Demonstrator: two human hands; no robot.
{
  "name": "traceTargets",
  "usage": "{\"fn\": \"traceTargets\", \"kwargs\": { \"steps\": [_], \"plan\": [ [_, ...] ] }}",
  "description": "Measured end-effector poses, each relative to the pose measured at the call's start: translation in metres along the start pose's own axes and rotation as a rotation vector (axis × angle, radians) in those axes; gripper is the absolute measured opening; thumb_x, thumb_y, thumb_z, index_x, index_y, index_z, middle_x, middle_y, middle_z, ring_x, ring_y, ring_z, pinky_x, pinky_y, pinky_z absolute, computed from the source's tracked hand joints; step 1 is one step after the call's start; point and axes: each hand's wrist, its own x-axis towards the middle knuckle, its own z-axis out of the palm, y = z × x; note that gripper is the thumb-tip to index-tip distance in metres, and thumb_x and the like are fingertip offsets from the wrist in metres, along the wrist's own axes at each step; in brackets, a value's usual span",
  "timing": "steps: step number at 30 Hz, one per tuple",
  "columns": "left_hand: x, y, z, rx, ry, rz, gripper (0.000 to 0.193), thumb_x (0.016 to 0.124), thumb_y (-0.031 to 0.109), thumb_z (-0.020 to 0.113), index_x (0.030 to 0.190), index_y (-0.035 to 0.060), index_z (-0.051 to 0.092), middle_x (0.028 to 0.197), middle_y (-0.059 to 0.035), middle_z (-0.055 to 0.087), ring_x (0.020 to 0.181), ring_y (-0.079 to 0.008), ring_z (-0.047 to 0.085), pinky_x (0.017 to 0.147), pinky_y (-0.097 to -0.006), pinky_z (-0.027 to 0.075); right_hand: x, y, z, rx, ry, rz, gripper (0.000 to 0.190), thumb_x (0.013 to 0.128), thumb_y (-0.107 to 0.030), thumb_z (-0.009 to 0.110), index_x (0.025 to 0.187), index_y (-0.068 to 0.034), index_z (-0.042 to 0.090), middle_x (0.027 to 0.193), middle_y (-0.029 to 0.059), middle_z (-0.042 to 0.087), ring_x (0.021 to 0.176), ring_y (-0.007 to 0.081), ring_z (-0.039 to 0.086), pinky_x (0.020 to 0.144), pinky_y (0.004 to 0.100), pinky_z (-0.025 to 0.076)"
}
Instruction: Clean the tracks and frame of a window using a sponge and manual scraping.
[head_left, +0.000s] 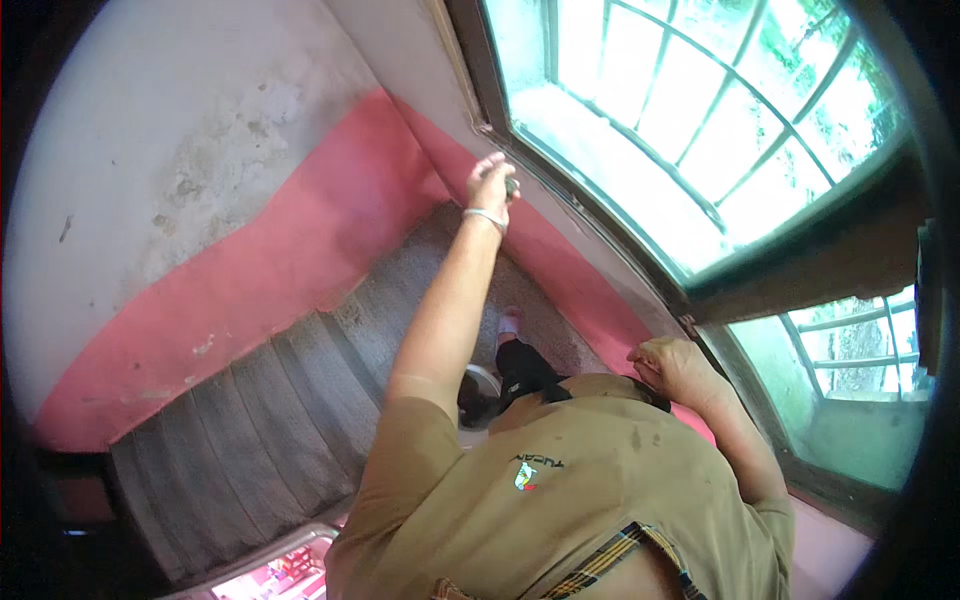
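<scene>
My left hand (492, 184) reaches forward by the corner of the window frame (574, 199), with a pale band around its wrist. Its fingers curl around a small dark green object (511, 187), too small to name. Closer to my body, my right hand (670, 366) is bent inward beside my waist, near the lower wall and window frame. Its fingers are curled, and their inner side is hidden. Partly covered by my left arm and brown shirt (585, 465), a round container with a pale rim (487, 373) and dark inside stands low down.
Grey stairs (247, 427) descend at the left beside a pink and white wall (300, 225) with peeling patches. A barred window (660, 112) fills the upper right, with a wide dark frame post (810, 270). My foot (508, 322) rests on the grey floor. A rail (300, 536) curves at lower left.
</scene>
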Motion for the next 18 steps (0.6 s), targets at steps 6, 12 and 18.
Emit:
{"fn": "traceTargets", "kwargs": {
  "steps": [6,12,18],
  "plan": [
    [0.080,0.066,-0.006,0.365,-0.218,0.097,0.075,0.079,-0.003,0.064,0.147,-0.0013,0.031,0.083,-0.0084,0.063,0.054,-0.0116,0.056,0.040,-0.0253,0.045,0.104,-0.017,0.010,0.088,0.081,0.165,0.014,0.083,-0.015,0.063,0.092,-0.006,0.067,0.083,0.0172,0.067,0.080,0.0381,0.064,0.070,0.0468,0.051],
    [0.097,0.073,-0.006,0.728,-0.338,0.304,0.060,0.073,0.009,0.069,0.130,-0.0049,0.055,0.069,0.0021,0.060,0.058,-0.0068,0.055,0.052,-0.0235,0.047,0.170,-0.035,0.018,0.119,0.111,0.258,0.015,0.084,-0.017,0.064,0.092,-0.005,0.068,0.083,0.0160,0.067,0.080,0.0369,0.065,0.070,0.0452,0.052],
    [0.091,0.095,-0.005,0.673,-0.550,0.175,0.058,0.073,0.008,0.068,0.127,-0.0094,0.055,0.074,0.0027,0.060,0.067,-0.0065,0.056,0.062,-0.0233,0.048,0.193,-0.031,0.040,0.201,0.108,0.388,0.017,0.085,-0.019,0.063,0.094,-0.006,0.069,0.084,0.0164,0.069,0.080,0.0360,0.066,0.070,0.0459,0.053]
  ]
}}
